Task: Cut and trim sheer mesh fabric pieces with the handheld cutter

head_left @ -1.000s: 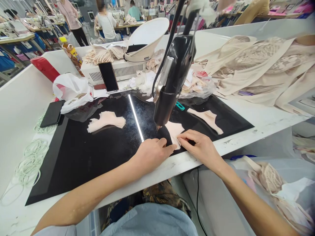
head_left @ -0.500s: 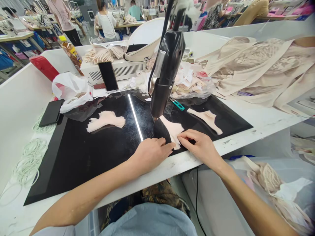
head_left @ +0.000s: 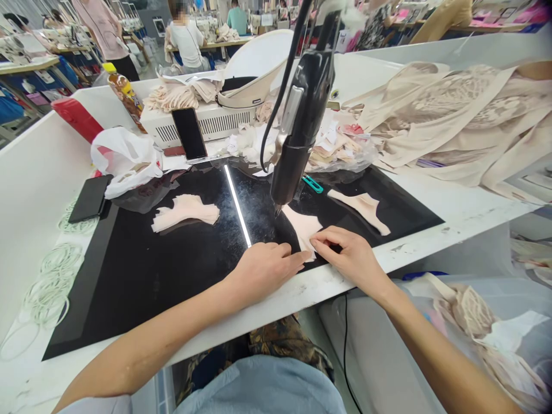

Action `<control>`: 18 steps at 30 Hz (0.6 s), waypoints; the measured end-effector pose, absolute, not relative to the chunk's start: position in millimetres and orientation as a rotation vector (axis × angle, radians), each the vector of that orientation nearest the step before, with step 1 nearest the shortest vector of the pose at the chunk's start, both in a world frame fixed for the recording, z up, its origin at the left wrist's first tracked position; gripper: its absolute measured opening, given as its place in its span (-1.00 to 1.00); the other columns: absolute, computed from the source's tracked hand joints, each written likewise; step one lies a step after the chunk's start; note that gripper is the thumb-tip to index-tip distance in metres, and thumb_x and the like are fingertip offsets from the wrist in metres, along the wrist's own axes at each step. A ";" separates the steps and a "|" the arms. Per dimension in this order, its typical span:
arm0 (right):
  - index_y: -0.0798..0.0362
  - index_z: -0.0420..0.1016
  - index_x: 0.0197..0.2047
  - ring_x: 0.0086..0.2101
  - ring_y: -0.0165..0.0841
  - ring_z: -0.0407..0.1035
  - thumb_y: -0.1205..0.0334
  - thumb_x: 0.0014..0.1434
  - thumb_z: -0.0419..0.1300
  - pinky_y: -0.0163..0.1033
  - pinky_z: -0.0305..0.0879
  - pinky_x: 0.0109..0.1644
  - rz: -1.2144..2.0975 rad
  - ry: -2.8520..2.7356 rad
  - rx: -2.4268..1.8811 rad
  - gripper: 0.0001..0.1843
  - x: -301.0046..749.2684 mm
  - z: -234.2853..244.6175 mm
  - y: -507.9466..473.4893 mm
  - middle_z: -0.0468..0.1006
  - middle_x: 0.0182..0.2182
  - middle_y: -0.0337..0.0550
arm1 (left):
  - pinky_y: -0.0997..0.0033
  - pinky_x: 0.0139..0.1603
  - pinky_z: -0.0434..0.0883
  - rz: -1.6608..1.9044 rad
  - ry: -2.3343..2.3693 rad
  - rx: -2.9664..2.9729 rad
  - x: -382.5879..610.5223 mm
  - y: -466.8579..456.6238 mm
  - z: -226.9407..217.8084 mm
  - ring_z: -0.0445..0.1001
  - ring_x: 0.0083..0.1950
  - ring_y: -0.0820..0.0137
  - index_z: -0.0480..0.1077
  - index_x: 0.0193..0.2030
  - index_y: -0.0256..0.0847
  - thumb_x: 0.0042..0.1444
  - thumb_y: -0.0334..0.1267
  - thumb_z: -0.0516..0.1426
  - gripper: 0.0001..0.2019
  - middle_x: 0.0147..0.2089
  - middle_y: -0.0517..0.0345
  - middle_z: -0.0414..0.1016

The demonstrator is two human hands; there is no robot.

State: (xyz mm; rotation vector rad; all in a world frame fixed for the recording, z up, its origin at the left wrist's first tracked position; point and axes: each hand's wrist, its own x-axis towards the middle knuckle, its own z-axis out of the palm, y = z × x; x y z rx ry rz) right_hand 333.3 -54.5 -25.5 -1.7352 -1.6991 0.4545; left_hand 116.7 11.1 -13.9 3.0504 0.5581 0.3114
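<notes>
A pale pink cut fabric piece (head_left: 304, 222) lies on the black board in front of me. My right hand (head_left: 345, 247) is closed in a pinch at its right edge, thumb and forefinger meeting on the cloth. My left hand (head_left: 267, 267) lies at the piece's near end, its forefinger pressing on the fabric and the other fingers curled in. A black hand tool (head_left: 297, 129) with a thin pointed tip hangs from above, its tip just left of the fabric's upper end. Neither hand touches the tool.
Stacked fabric pieces (head_left: 185, 211) lie left, and another piece (head_left: 361, 210) right. Behind are a teal cutter (head_left: 312, 184), a standing phone (head_left: 190, 133), a plastic bag (head_left: 127, 158) and scraps (head_left: 340, 141). Pale green bands (head_left: 47, 287) edge the board (head_left: 142, 287); beige garments (head_left: 466, 121) heap right.
The hanging black tool has swung slightly to the right, its tip now closer to the fabric. My left fingertips have shifted a little to the right; my right hand has barely moved.
</notes>
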 end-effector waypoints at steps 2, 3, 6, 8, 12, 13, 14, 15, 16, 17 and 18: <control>-0.02 0.58 -0.27 -0.33 -0.35 0.42 0.17 0.31 0.14 -0.19 0.30 -0.22 0.453 -1.697 -1.740 -0.80 332.9 -25.0 -54.5 0.56 -0.35 -0.19 | 0.41 -0.36 0.33 0.326 0.544 3.039 115.9 11.4 -14.0 0.48 -0.34 0.42 0.37 0.23 -0.02 0.45 -0.17 -0.02 -0.69 -0.32 0.22 0.43; -0.02 0.58 -0.28 -0.33 -0.35 0.42 0.17 0.31 0.14 -0.19 0.30 -0.22 0.451 -1.695 -1.743 -0.80 332.6 -24.6 -54.5 0.57 -0.35 -0.19 | 0.41 -0.36 0.33 0.328 0.544 3.038 115.6 11.5 -14.0 0.49 -0.34 0.42 0.38 0.23 -0.02 0.44 -0.18 -0.01 -0.70 -0.32 0.22 0.44; -0.02 0.58 -0.29 -0.32 -0.35 0.43 0.18 0.30 0.14 -0.19 0.30 -0.21 0.450 -1.693 -1.749 -0.80 331.5 -23.0 -54.7 0.57 -0.35 -0.19 | 0.40 -0.35 0.33 0.327 0.542 3.041 115.3 11.7 -13.8 0.49 -0.34 0.41 0.36 0.25 0.00 0.44 -0.18 0.00 -0.69 -0.32 0.24 0.45; -0.03 0.58 -0.29 -0.31 -0.34 0.44 0.17 0.31 0.14 -0.19 0.30 -0.21 0.450 -1.695 -1.751 -0.79 330.8 -22.0 -54.8 0.58 -0.34 -0.18 | 0.40 -0.35 0.34 0.309 0.536 3.044 115.6 11.7 -13.4 0.49 -0.34 0.41 0.33 0.28 0.02 0.44 -0.19 -0.01 -0.67 -0.31 0.24 0.45; -0.03 0.59 -0.30 -0.32 -0.33 0.44 0.16 0.30 0.14 -0.19 0.30 -0.21 0.450 -1.686 -1.753 -0.79 329.9 -21.3 -54.9 0.58 -0.35 -0.18 | 0.41 -0.36 0.33 0.295 0.531 3.074 117.8 11.4 -13.6 0.48 -0.35 0.42 0.31 0.31 0.04 0.45 -0.12 -0.02 -0.64 -0.30 0.22 0.45; -0.03 0.59 -0.30 -0.32 -0.34 0.43 0.16 0.30 0.14 -0.18 0.30 -0.21 0.452 -1.682 -1.753 -0.79 329.9 -21.4 -54.9 0.58 -0.35 -0.19 | 0.40 -0.36 0.33 0.304 0.538 3.078 118.4 11.4 -14.0 0.49 -0.35 0.41 0.33 0.30 0.03 0.45 -0.09 -0.03 -0.65 -0.29 0.21 0.45; -0.03 0.59 -0.30 -0.32 -0.34 0.43 0.15 0.30 0.14 -0.18 0.30 -0.21 0.456 -1.678 -1.753 -0.79 330.0 -21.4 -54.9 0.58 -0.35 -0.18 | 0.40 -0.36 0.33 0.312 0.545 3.077 119.0 11.4 -14.5 0.49 -0.35 0.41 0.36 0.27 0.01 0.45 -0.08 -0.03 -0.65 -0.28 0.20 0.45; -0.03 0.59 -0.30 -0.32 -0.34 0.43 0.15 0.30 0.14 -0.19 0.30 -0.21 0.461 -1.673 -1.752 -0.78 330.1 -21.4 -54.8 0.58 -0.35 -0.18 | 0.39 -0.37 0.33 0.317 0.550 3.073 119.6 11.4 -14.9 0.49 -0.35 0.40 0.39 0.24 0.00 0.45 -0.07 -0.03 -0.66 -0.28 0.19 0.46; -0.03 0.59 -0.30 -0.33 -0.34 0.43 0.14 0.29 0.15 -0.19 0.30 -0.22 0.467 -1.666 -1.752 -0.78 330.4 -21.2 -54.6 0.58 -0.35 -0.18 | 0.38 -0.37 0.32 0.320 0.552 3.067 119.9 11.5 -15.2 0.49 -0.35 0.39 0.42 0.20 -0.02 0.45 -0.07 -0.03 -0.67 -0.28 0.19 0.46; -0.03 0.59 -0.31 -0.35 -0.35 0.42 0.14 0.29 0.15 -0.20 0.29 -0.24 0.472 -1.657 -1.752 -0.78 330.8 -20.8 -54.2 0.57 -0.37 -0.19 | 0.38 -0.38 0.32 0.321 0.552 3.061 120.1 11.6 -15.4 0.49 -0.35 0.39 0.44 0.17 -0.03 0.45 -0.08 -0.02 -0.68 -0.28 0.18 0.46; -0.03 0.59 -0.31 -0.37 -0.36 0.40 0.14 0.28 0.16 -0.20 0.28 -0.26 0.477 -1.644 -1.752 -0.78 331.3 -20.2 -53.4 0.56 -0.39 -0.20 | 0.37 -0.38 0.31 0.322 0.550 3.055 120.2 11.7 -15.4 0.50 -0.35 0.39 0.45 0.16 -0.03 0.44 -0.08 -0.02 -0.68 -0.28 0.18 0.46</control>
